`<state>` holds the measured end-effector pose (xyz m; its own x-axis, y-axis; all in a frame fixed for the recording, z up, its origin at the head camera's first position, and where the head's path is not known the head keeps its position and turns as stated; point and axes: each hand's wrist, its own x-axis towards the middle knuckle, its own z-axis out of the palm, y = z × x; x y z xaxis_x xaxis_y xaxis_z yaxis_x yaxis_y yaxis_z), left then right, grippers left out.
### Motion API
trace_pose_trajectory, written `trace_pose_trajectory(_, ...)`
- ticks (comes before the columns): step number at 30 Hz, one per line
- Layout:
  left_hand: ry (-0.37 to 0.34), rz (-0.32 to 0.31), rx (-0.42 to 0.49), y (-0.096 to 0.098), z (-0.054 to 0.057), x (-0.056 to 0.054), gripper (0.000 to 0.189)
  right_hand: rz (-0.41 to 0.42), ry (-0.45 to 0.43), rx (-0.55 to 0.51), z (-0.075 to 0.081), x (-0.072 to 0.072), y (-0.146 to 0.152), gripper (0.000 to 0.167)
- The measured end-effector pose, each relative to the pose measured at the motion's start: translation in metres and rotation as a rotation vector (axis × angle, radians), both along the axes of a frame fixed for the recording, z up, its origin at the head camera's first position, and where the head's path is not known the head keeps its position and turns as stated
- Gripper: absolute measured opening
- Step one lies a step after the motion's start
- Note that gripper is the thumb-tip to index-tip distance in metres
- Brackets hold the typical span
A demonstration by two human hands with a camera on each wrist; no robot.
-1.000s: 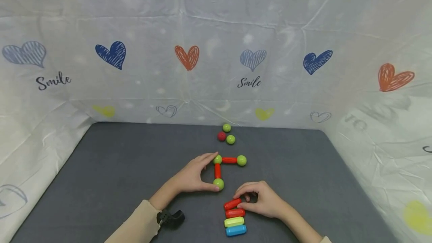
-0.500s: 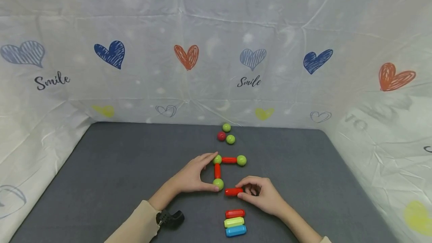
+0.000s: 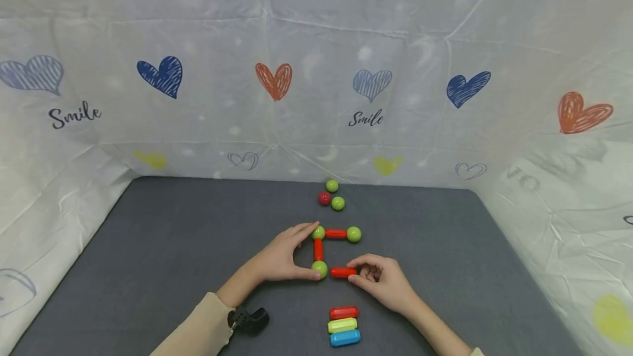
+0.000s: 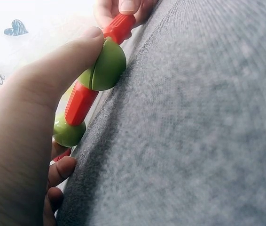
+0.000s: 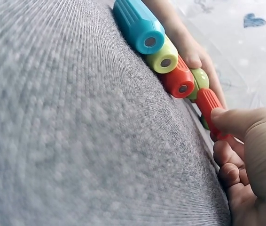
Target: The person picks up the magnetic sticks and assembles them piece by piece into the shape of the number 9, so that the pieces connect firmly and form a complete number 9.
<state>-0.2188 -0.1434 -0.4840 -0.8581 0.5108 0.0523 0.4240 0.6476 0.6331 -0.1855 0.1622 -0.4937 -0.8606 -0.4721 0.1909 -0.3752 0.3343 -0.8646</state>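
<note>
My left hand [image 3: 282, 257] spans a corner of magnetic balls and rods on the dark table [image 3: 198, 224]. Its thumb presses the near green ball [image 3: 320, 269] and its fingertips touch the corner green ball [image 3: 318, 233]. One red rod [image 3: 318, 250] joins these two; another red rod [image 3: 336, 234] runs right to a third green ball [image 3: 353, 234]. Between thumb and fingers, my right hand [image 3: 384, 280] pinches a loose red magnetic rod [image 3: 341, 272], its free end pointing at the near ball. In the left wrist view this rod [image 4: 119, 28] overlaps that ball's edge.
Nearer the front lie a red rod [image 3: 344, 312], a yellow rod [image 3: 342, 325] and a blue rod [image 3: 345, 338], side by side. At the back sit a red ball [image 3: 324, 198] and two green balls [image 3: 338, 203]. A black wristband [image 3: 249, 320] hangs at the left cuff.
My right hand has lifted the red rod off the row and carried it forward, turning it level beside the near green ball. The left hand keeps its place.
</note>
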Motion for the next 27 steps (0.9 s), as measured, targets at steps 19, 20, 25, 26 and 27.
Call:
trace_pose_trajectory(19, 0.007, -0.001, -0.002, -0.0003, -0.0008, -0.0010, 0.111, -0.024, -0.003, 0.015, 0.0019, 0.0027, -0.0061, 0.018)
trace_pose_trajectory(20, 0.009, -0.003, 0.000, -0.0003, -0.0009, -0.0010, 0.111, -0.023, 0.001, 0.015, 0.0017, 0.0027, -0.0062, 0.018)
trace_pose_trajectory(25, 0.016, -0.008, 0.002, -0.0004, -0.0018, -0.0012, 0.111, -0.032, 0.017, 0.023, -0.0001, 0.0017, -0.0061, 0.018)
trace_pose_trajectory(26, 0.018, -0.008, 0.001, -0.0004, -0.0020, -0.0012, 0.111, -0.034, 0.019, 0.025, -0.0006, 0.0015, -0.0060, 0.018)
trace_pose_trajectory(27, 0.018, -0.008, 0.000, -0.0005, -0.0021, -0.0012, 0.112, -0.035, 0.021, 0.027, -0.0011, 0.0014, -0.0059, 0.018)
